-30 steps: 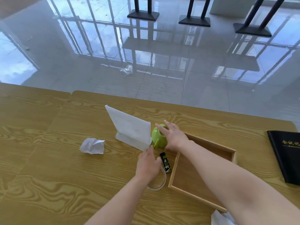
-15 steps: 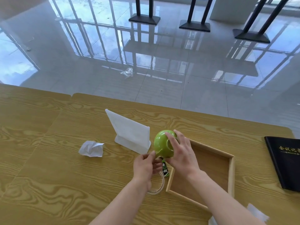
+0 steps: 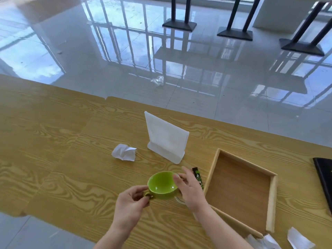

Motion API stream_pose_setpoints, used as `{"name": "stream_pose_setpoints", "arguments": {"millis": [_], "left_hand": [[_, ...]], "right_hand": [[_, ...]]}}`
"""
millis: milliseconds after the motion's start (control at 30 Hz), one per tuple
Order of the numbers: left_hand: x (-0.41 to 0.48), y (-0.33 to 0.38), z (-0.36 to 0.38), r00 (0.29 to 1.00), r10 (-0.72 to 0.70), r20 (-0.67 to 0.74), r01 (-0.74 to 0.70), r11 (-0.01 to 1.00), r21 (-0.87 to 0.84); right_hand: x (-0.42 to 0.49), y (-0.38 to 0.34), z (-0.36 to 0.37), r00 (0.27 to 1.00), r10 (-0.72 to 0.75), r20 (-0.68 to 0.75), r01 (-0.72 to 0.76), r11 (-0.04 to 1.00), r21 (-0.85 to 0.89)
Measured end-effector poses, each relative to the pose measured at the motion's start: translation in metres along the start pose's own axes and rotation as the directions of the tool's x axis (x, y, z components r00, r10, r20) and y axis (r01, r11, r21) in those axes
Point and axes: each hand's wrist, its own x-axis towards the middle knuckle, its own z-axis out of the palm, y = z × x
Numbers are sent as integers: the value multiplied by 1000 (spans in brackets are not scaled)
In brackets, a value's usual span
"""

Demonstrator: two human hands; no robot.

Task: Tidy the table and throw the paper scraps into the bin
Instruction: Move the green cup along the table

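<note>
The green cup (image 3: 162, 183) and right hand (image 3: 190, 190) hide all but 1 arc of the tape ring (image 3: 180, 200). Print on the sachet (image 3: 197, 174) beside that hand is unreadable. Far right, the frame cuts the black folder (image 3: 325, 177).

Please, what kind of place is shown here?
Probably a meeting hall or canteen: a long wood-grain table, a black folder on it, and black pedestal bases on a glossy tiled floor.
</note>
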Motion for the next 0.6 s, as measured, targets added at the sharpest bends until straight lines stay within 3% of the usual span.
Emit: {"name": "stream_pose_setpoints", "arguments": {"millis": [167, 333, 600], "left_hand": [[-7, -22, -45, 985, 78, -152, -49, 982, 183], [-4, -33, -66, 974, 109, -200, -68, 977, 202], [6, -42, -75, 989, 46, -144, -24, 989, 149]], "right_hand": [[14, 0, 61, 999, -31, 45, 42, 964, -263], [16, 2, 89, 996, -74, 42, 82, 962, -262], [16, 7, 96, 996, -87, -16, 81, 973, -214]]}}
